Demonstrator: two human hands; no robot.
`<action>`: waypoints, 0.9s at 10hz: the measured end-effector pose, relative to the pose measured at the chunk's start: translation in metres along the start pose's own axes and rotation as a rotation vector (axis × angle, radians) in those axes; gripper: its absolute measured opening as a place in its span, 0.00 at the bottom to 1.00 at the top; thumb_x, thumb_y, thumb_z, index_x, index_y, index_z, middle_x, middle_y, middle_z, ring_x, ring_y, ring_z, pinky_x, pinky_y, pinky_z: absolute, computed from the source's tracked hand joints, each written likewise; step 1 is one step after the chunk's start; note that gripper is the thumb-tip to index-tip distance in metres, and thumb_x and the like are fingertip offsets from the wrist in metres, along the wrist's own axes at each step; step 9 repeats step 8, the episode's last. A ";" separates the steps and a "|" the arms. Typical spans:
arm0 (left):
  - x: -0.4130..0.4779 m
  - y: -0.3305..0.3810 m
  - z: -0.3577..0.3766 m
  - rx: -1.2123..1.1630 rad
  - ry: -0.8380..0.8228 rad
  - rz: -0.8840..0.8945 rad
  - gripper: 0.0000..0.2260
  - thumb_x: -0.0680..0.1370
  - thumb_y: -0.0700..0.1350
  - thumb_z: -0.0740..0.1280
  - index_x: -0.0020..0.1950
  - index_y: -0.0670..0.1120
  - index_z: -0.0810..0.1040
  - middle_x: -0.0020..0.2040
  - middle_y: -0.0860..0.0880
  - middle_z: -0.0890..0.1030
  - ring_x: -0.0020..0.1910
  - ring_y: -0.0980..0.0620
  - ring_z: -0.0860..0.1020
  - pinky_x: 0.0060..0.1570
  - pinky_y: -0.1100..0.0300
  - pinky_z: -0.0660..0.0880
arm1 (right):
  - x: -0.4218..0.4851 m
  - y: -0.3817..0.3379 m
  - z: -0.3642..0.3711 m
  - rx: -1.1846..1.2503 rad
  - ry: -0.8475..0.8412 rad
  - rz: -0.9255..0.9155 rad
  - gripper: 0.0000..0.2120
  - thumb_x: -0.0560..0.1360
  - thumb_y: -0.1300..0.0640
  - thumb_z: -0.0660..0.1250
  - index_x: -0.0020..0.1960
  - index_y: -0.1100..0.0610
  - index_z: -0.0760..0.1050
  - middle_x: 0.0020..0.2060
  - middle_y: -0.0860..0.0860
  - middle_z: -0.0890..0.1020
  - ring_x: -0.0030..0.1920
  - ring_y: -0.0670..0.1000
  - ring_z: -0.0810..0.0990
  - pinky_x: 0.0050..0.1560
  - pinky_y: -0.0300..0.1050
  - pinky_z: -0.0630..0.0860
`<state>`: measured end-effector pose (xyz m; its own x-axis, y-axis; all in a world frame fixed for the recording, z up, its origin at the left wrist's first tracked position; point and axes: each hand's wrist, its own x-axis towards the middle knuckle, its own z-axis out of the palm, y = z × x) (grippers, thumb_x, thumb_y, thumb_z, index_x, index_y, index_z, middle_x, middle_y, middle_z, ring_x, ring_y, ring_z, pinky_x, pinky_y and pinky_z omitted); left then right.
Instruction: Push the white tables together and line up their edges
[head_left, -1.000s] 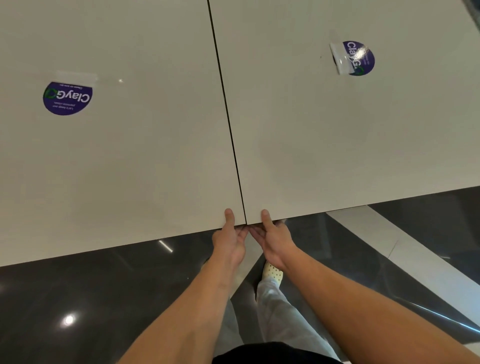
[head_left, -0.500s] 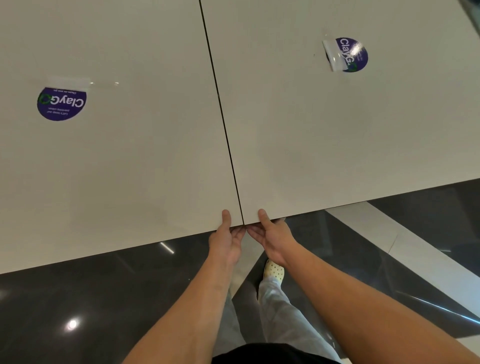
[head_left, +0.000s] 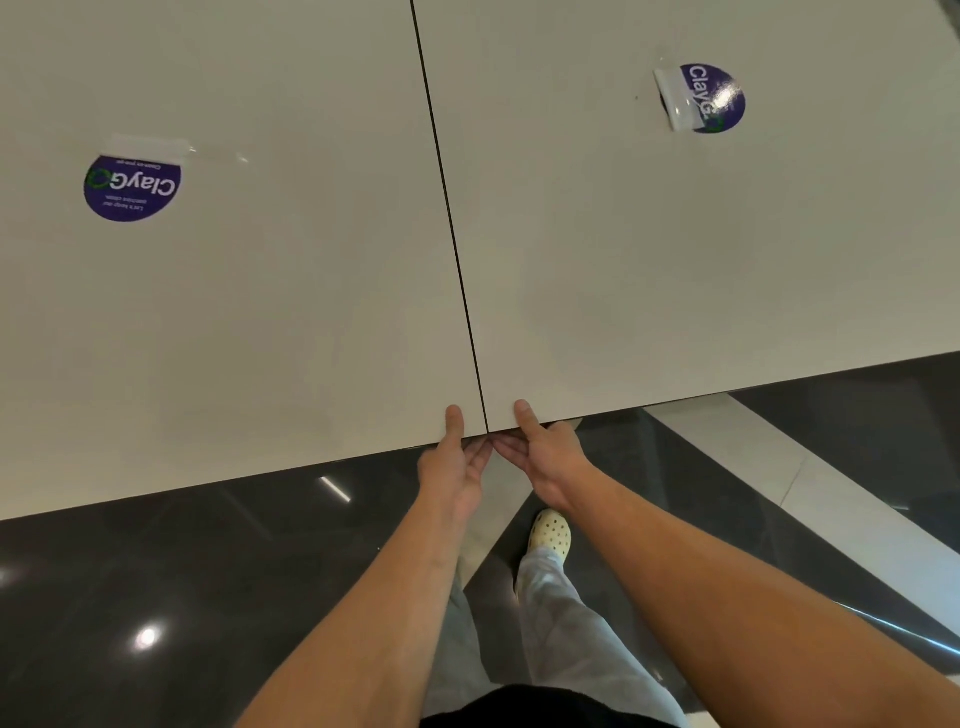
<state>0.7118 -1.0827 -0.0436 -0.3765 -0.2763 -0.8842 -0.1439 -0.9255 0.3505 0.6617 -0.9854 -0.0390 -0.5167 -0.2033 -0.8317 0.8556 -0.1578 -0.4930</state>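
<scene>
Two white tables stand side by side, the left table (head_left: 260, 322) and the right table (head_left: 675, 260), with only a thin dark seam between them. Their near edges meet almost level at the seam. My left hand (head_left: 457, 462) grips the near corner of the left table, thumb on top and fingers under the edge. My right hand (head_left: 545, 452) grips the near corner of the right table the same way. The fingers of both hands are hidden beneath the tabletops.
A round purple sticker (head_left: 132, 187) lies on the left table and another purple sticker (head_left: 711, 98) on the right one. Glossy dark floor (head_left: 156, 597) with a pale strip (head_left: 779, 493) lies below. My leg and a cream shoe (head_left: 550, 532) stand near the seam.
The view has shifted slightly, so the tables sit a little lower and further left in frame. Both hands keep their hold on the two corners.
</scene>
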 end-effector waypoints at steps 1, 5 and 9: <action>0.000 -0.002 -0.002 0.024 -0.015 0.005 0.19 0.77 0.44 0.66 0.65 0.36 0.71 0.60 0.36 0.78 0.54 0.43 0.80 0.59 0.50 0.74 | 0.001 0.001 -0.002 -0.009 -0.010 0.002 0.19 0.79 0.55 0.63 0.62 0.69 0.69 0.52 0.65 0.81 0.50 0.58 0.83 0.53 0.49 0.79; -0.009 0.003 -0.012 0.230 -0.078 -0.064 0.17 0.78 0.47 0.65 0.62 0.39 0.74 0.56 0.40 0.80 0.55 0.47 0.79 0.57 0.53 0.74 | 0.000 -0.002 -0.005 -0.132 -0.017 0.015 0.21 0.79 0.51 0.64 0.60 0.68 0.73 0.50 0.63 0.83 0.48 0.56 0.84 0.48 0.45 0.81; -0.036 0.041 -0.060 1.687 0.029 0.564 0.17 0.75 0.63 0.62 0.49 0.50 0.77 0.38 0.59 0.75 0.40 0.60 0.74 0.37 0.61 0.70 | -0.041 -0.009 -0.038 -0.619 0.156 -0.132 0.26 0.78 0.38 0.56 0.46 0.60 0.78 0.34 0.56 0.85 0.38 0.53 0.84 0.46 0.50 0.78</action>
